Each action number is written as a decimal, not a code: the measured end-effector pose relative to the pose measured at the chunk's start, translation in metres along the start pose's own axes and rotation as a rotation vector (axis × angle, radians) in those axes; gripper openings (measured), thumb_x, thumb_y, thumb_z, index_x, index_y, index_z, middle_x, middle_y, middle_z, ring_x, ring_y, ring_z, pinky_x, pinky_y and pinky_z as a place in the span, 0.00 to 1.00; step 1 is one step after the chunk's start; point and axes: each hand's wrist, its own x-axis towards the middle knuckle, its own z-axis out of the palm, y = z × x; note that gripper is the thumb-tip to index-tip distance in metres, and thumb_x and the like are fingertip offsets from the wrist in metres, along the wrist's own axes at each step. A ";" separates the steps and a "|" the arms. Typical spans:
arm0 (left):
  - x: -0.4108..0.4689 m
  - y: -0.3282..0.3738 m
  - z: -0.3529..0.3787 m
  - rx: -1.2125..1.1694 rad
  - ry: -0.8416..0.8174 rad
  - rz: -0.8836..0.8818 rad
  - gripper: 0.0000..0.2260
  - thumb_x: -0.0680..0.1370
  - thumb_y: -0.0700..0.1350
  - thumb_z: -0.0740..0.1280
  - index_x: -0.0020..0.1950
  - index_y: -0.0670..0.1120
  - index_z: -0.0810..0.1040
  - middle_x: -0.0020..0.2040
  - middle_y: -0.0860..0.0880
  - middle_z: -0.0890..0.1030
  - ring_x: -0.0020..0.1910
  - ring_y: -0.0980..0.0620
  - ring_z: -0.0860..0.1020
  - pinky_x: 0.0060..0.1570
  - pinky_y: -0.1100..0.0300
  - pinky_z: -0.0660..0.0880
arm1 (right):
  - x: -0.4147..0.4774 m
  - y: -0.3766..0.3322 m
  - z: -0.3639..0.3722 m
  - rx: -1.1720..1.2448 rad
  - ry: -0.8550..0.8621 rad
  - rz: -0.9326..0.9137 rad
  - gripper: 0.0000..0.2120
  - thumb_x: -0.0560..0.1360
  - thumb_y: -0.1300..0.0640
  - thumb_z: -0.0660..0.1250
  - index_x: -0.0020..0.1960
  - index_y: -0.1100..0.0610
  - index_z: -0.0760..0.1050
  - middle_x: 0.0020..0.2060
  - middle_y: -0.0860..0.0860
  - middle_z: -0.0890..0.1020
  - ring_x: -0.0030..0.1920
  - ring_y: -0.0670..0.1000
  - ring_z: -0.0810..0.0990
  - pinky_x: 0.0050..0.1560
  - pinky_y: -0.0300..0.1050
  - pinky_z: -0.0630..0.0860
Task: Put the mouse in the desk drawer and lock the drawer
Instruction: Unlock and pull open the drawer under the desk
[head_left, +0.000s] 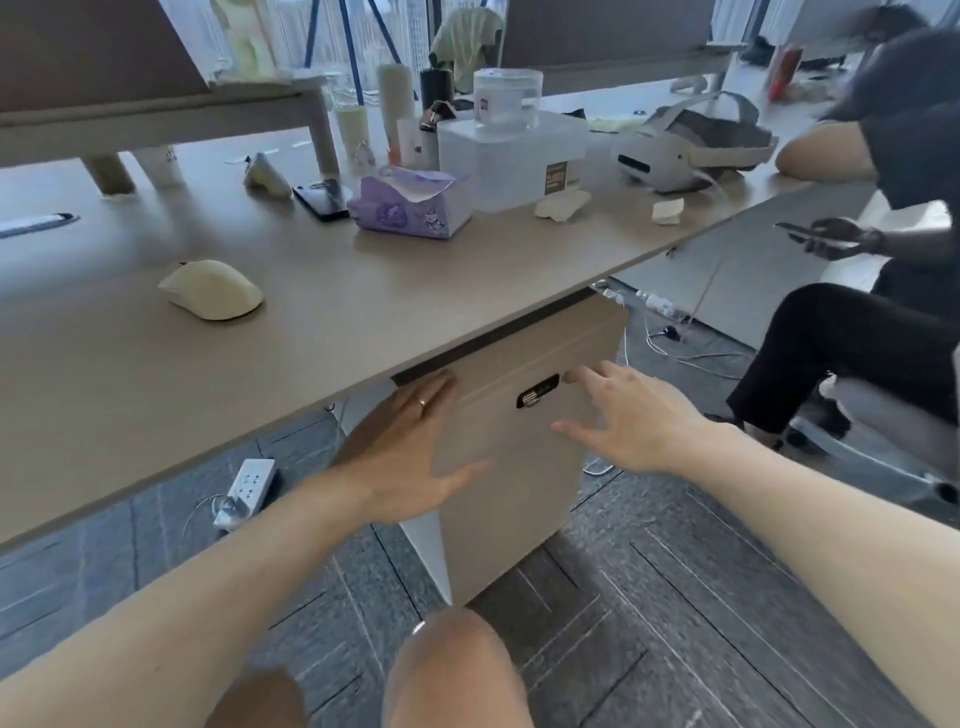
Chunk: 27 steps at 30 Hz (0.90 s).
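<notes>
The cream-white, rounded plastic mouse (210, 289) lies on the beige desk top (363, 291), near its front edge, well apart from both hands. Below that edge, the beige drawer unit (514, 467) with a black lock plate (537, 391) is closed. The left hand (410, 452) and right hand (631, 415), fingers spread and grasping nothing, flank the drawer front.

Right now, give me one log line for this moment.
mouse: on desk, untouched | drawer: closed | left hand: open, on drawer front | right hand: open, by lock
</notes>
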 end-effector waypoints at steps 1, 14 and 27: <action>-0.001 -0.004 0.005 0.004 0.025 0.019 0.45 0.76 0.71 0.57 0.82 0.49 0.41 0.83 0.53 0.42 0.80 0.56 0.42 0.73 0.63 0.38 | 0.005 -0.002 0.008 0.021 0.004 0.001 0.32 0.75 0.32 0.57 0.73 0.48 0.66 0.62 0.51 0.78 0.61 0.56 0.78 0.56 0.57 0.78; 0.002 -0.019 0.042 -0.264 0.366 0.091 0.21 0.85 0.48 0.54 0.79 0.45 0.65 0.79 0.49 0.65 0.78 0.57 0.58 0.77 0.59 0.51 | 0.077 -0.027 0.088 1.244 -0.008 0.561 0.13 0.80 0.50 0.65 0.47 0.60 0.75 0.35 0.56 0.81 0.32 0.55 0.79 0.36 0.48 0.78; 0.010 -0.022 0.040 -0.362 0.442 0.059 0.18 0.83 0.38 0.57 0.71 0.44 0.76 0.71 0.50 0.76 0.73 0.56 0.70 0.74 0.56 0.64 | 0.086 -0.037 0.106 1.565 0.087 0.730 0.08 0.80 0.57 0.63 0.58 0.56 0.71 0.29 0.50 0.76 0.21 0.46 0.71 0.22 0.38 0.71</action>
